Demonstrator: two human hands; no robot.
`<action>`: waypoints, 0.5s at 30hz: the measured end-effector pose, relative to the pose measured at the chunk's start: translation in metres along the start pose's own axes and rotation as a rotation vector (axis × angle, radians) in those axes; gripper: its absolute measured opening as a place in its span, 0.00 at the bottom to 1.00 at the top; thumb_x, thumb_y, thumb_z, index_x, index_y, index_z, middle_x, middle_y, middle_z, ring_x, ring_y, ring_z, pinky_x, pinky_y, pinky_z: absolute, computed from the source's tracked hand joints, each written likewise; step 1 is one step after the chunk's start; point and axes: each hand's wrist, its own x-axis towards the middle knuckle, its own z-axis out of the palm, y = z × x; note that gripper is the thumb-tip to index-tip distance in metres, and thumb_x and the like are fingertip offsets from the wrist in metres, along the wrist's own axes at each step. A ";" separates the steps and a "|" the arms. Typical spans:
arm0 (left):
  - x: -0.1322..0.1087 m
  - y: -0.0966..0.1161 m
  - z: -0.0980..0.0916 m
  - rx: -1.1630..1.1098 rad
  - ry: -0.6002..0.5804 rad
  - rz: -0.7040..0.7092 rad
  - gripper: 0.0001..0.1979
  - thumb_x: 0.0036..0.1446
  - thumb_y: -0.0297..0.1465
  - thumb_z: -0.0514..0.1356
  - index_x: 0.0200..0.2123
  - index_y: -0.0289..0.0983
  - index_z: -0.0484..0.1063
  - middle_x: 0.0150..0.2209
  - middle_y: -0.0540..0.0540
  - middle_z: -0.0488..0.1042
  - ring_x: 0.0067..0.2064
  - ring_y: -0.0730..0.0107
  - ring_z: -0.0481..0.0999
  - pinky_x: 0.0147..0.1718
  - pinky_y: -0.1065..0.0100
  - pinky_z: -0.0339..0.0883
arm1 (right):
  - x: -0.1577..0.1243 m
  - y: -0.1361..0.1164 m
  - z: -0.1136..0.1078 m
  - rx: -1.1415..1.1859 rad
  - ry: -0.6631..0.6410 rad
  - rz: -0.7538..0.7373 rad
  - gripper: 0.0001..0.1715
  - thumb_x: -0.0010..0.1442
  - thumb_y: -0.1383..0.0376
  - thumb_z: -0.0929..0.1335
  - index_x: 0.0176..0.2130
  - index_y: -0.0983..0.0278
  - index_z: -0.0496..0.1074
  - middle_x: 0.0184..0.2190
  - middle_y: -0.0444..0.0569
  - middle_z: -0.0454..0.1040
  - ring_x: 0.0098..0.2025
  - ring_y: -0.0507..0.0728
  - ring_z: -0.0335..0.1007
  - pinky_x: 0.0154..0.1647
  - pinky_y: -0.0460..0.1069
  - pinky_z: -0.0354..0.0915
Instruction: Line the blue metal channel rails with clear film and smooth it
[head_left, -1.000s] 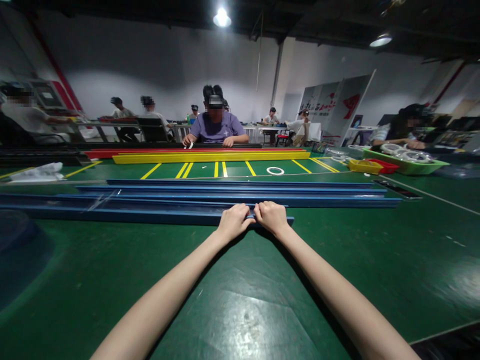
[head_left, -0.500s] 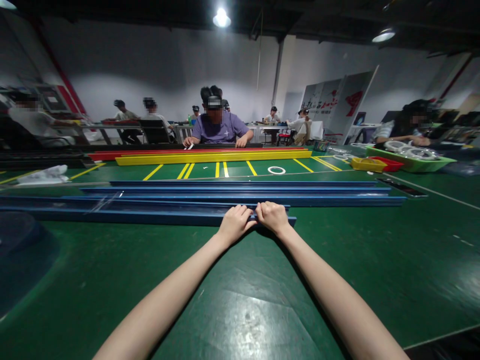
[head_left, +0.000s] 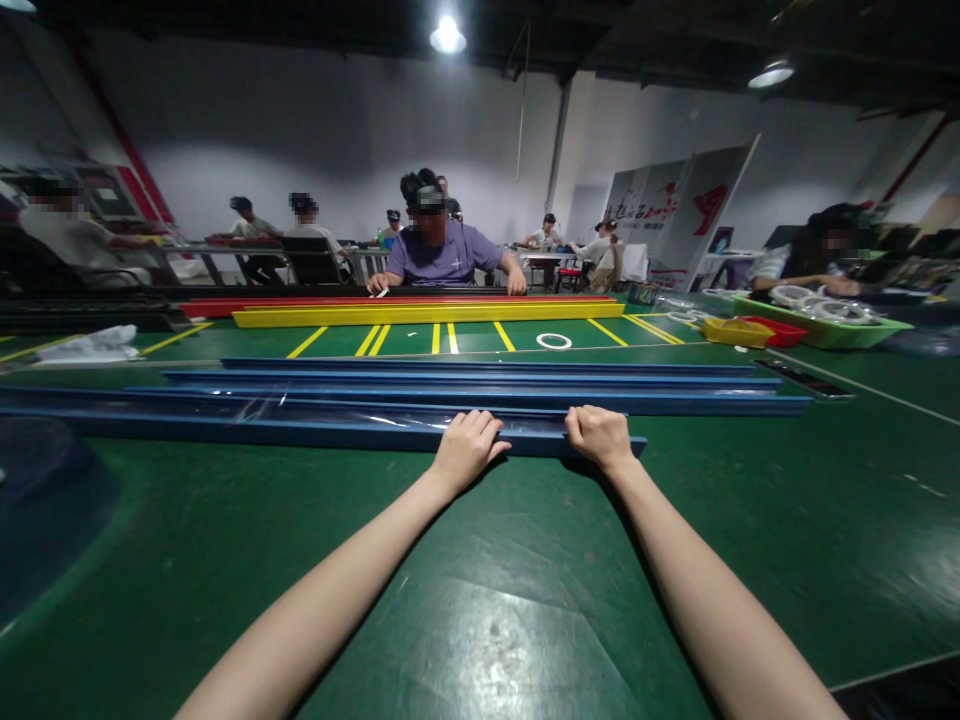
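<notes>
A long blue U-shaped channel (head_left: 360,437) lies nearest me on the green table, open side up. A shiny clear plastic strip (head_left: 409,421) shows along its trough. My left hand (head_left: 466,447) curls its fingers over the channel's near wall, with the thumb pointing right. Farther right, my right hand (head_left: 601,435) is closed in a fist around the channel close to its right end. Whether either hand also pinches the plastic is hidden by the fingers. Just behind, several more blue channels (head_left: 712,404) lie parallel.
Yellow channel (head_left: 427,316) and red channel (head_left: 196,309) lie farther back, before a seated person in a purple shirt (head_left: 450,255). A white ring (head_left: 553,341), a phone (head_left: 806,380) and a green basket (head_left: 862,330) are beyond. A dark blue rounded object (head_left: 45,520) stands at left.
The nearest blue channel has slid right along with my right hand, and my hands are now farther apart. My left hand has stayed nearly in place. More glossy plastic shows in the trough.
</notes>
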 end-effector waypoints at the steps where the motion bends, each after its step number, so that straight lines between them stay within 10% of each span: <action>1: 0.000 0.000 0.000 0.002 -0.003 -0.006 0.14 0.56 0.40 0.49 0.37 0.35 0.64 0.34 0.45 0.68 0.36 0.66 0.65 0.33 0.67 0.55 | 0.000 0.001 0.000 0.000 -0.001 0.000 0.25 0.56 0.63 0.54 0.16 0.67 0.67 0.17 0.49 0.69 0.19 0.49 0.60 0.20 0.46 0.40; 15: 0.003 0.000 -0.002 -0.132 -0.048 -0.158 0.13 0.54 0.41 0.52 0.29 0.36 0.65 0.31 0.48 0.68 0.35 0.70 0.67 0.31 0.71 0.58 | 0.000 0.001 0.001 0.003 -0.029 0.021 0.24 0.56 0.62 0.54 0.17 0.67 0.67 0.18 0.49 0.70 0.20 0.50 0.62 0.21 0.46 0.41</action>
